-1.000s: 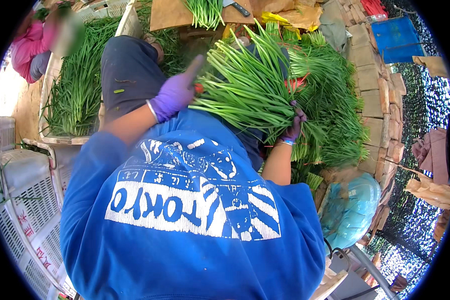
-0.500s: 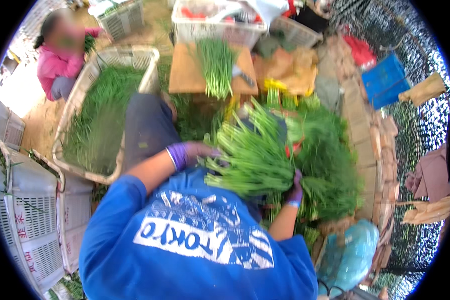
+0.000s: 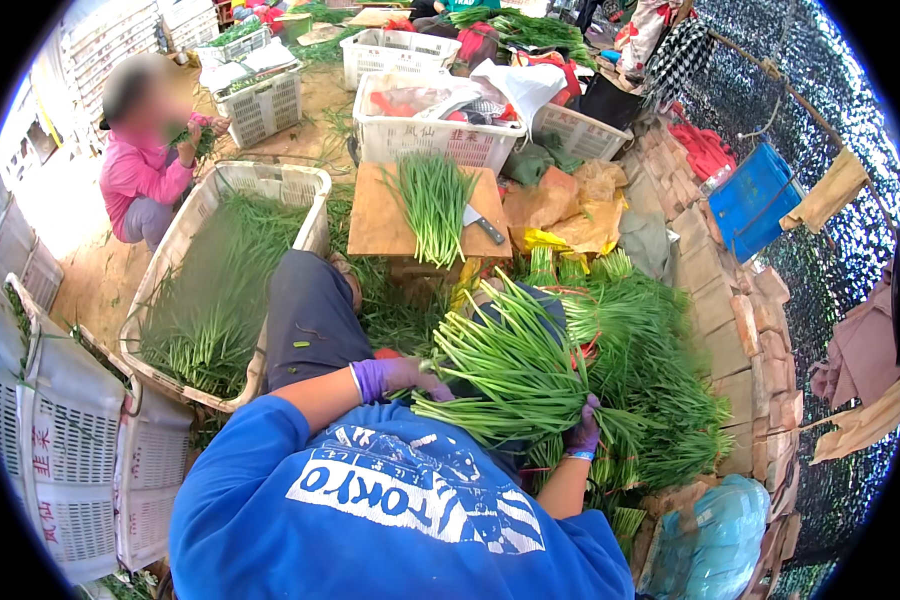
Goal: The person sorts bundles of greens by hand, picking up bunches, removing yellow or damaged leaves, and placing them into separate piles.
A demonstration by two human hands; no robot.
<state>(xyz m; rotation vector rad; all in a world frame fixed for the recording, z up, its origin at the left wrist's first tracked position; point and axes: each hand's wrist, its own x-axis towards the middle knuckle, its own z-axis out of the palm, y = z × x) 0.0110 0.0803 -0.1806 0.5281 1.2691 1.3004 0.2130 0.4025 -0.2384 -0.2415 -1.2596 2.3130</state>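
In the head view, the only one here, you have the green bunch [image 3: 505, 365] in front of your chest, over your lap, with its stalks fanned out toward the left. Your right hand [image 3: 582, 430], in a purple glove, is closed around the bunch near its leafy side. Your left hand [image 3: 402, 378] is beside the loose stalk ends with its fingers bent; I cannot tell if it pinches some stalks or only touches them. The pile of bunches [image 3: 670, 400] is just beyond your right hand, and its leaves look mixed with those you hold. To handle it well, I think your right grip should be firm but not hard, because thin leaves may bruise. With the left fingers, better to gather the spread ends gently, a few at a time, until they are level. Please take care that no leaf from the pile is pulled along.
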